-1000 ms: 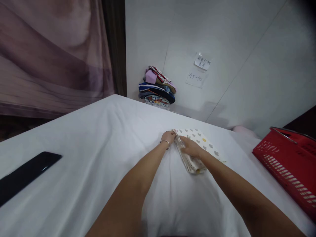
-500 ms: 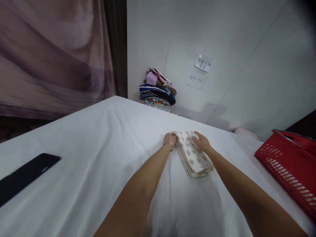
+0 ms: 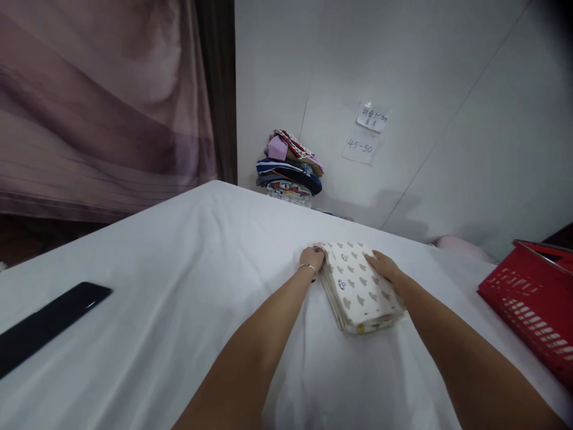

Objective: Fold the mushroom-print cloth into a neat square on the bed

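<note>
The folded cloth (image 3: 358,286), white with grey mouse-head shapes, lies on the white sheet (image 3: 179,280) between the two hands, its layers stacked along the left side; the left hand (image 3: 312,258), a bracelet (image 3: 307,266) at its wrist, has its fingers curled in and pinches the far-left corner; the right hand (image 3: 383,266) rests at the far-right edge, fingers partly extended over it, though I cannot tell whether they grip the fabric; the cloth's near edge points toward the person, with sheet between it and both forearms.

A broad, creased stretch of sheet runs from the left arm to the flat black object (image 3: 54,322); a narrower strip separates the right arm from the red plastic basket (image 3: 528,304); beyond the cloth, the sheet reaches the far table edge, near the wall (image 3: 430,107); farther left, the clothes pile (image 3: 290,167) stands past that edge.
</note>
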The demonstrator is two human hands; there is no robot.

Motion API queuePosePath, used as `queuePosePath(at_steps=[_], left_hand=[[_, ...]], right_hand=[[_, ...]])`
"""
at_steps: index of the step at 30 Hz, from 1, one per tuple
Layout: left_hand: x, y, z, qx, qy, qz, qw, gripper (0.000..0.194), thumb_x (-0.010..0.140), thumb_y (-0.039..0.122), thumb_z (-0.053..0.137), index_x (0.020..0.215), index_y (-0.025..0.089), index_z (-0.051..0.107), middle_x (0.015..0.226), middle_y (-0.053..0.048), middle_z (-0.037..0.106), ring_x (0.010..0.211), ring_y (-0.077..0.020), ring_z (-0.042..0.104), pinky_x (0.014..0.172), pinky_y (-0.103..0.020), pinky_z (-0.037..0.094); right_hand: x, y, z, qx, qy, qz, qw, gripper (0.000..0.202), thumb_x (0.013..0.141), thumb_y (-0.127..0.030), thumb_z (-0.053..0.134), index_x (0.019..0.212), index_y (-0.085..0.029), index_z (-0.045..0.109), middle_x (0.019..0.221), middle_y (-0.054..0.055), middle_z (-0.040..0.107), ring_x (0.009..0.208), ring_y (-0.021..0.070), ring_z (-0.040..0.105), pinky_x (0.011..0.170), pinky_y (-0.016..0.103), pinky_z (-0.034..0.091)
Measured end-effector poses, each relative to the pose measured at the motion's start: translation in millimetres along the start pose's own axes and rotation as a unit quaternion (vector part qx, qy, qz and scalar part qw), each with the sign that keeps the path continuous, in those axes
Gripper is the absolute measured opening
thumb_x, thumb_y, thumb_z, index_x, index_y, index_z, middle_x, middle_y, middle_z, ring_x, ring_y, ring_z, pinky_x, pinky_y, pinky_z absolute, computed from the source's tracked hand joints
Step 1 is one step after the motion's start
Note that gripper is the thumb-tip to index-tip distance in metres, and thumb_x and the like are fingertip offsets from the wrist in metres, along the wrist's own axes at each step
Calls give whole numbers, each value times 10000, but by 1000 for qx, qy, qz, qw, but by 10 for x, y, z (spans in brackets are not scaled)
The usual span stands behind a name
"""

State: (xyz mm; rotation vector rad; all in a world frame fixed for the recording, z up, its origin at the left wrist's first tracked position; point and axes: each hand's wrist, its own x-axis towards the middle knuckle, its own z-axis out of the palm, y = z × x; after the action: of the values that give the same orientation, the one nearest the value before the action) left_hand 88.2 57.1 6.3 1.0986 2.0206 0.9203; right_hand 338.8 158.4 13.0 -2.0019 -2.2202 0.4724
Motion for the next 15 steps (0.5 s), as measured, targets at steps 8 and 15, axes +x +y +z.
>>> queuePosePath(at_steps=[8, 15], left_hand=[[2, -24, 24, 26, -1, -3, 1000, 405, 777, 447, 478, 926, 126, 675, 995, -155, 675, 912, -255, 635, 660, -265, 456], [-12, 1, -46, 11, -39, -36, 999, 348, 751, 383, 521, 918, 117, 670, 911, -142, 694, 700, -224, 660, 524, -261, 441]], right_hand=[[6, 59, 47, 14, 20, -13, 1000, 659, 816, -585, 405, 1330, -174, 441, 1322, 103, 492, 1211, 304, 446, 1006, 417, 345], [-6, 43, 50, 16, 26, -8, 999, 684, 801, -618, 409, 1322, -177, 451, 1298, 110, 513, 1197, 313, 455, 996, 431, 349]])
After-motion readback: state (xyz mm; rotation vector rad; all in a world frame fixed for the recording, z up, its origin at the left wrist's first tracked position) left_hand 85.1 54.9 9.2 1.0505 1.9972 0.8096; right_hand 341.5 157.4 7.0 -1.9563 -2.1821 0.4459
